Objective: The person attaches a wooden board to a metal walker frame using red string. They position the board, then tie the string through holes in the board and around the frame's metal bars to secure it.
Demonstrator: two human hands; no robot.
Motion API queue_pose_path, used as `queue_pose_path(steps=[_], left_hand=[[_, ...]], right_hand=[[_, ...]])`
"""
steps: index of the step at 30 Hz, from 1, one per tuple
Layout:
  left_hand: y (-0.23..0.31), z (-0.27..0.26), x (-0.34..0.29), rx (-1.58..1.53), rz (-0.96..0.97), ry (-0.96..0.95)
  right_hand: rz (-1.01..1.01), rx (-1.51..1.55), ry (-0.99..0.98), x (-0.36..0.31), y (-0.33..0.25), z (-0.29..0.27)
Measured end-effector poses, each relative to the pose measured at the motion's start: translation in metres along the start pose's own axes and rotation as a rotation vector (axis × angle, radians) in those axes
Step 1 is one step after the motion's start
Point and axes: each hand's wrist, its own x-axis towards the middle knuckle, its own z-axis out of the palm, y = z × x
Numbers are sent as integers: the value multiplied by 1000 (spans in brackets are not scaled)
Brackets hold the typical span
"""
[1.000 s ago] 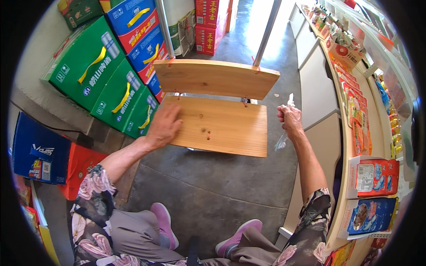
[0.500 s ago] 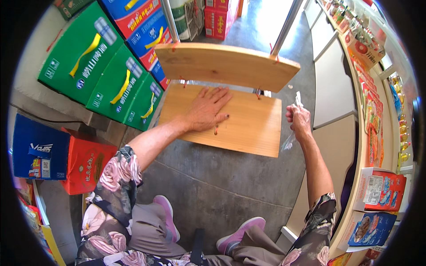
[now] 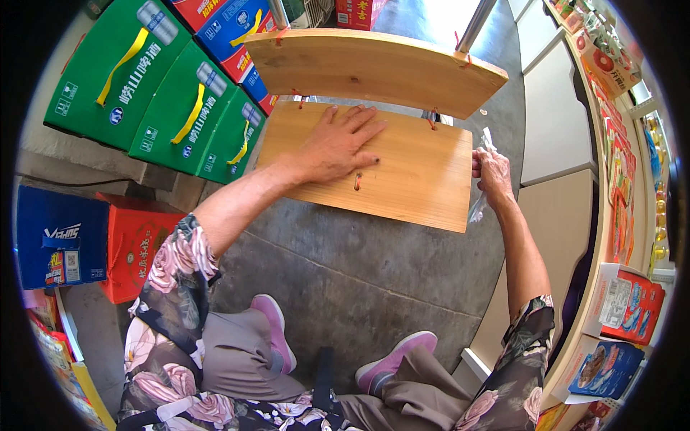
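Note:
My left hand (image 3: 338,147) lies flat with fingers spread on the light wooden seat board (image 3: 420,183) of a chair-like frame. Beside its thumb, a reddish tie shows in a hole in the board. My right hand (image 3: 494,174) is closed on a crumpled, whitish, see-through piece that looks like plastic film (image 3: 477,208); bits stick out above and below the fist. Its fingertips are at the board's right edge; whether they touch it I cannot tell. Behind the seat, a wooden back board (image 3: 374,70) is tied with red strands to metal poles (image 3: 476,27).
Green cartons (image 3: 108,90) with yellow handles are stacked at the left, with blue-and-red cartons behind. A blue box (image 3: 61,237) and a red box (image 3: 136,248) stand nearer. Packaged goods line the shelf (image 3: 568,352) on the right. Grey concrete floor (image 3: 316,266) lies below.
My right hand has come closer to the seat board's right edge, still gripping the film. My left hand stays flat on the board. The whole view has shifted, with the chair now higher.

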Motion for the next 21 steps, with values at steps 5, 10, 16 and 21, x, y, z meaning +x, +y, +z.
queue_pose_path(steps=[5,10,16,21], left_hand=[[-11,-4,-17,-251,-118,-22],[5,9,-34,-64,-126,21],[-1,-1,-35,-173,-121,-57],[-19,-8,-89,-20,35,56]], right_hand=[[-22,1,33,3,10,-8],[15,174,8,3,-10,-8],[-3,404,45,0,-52,-14],[28,-19,-102,-39,-24,-9]])
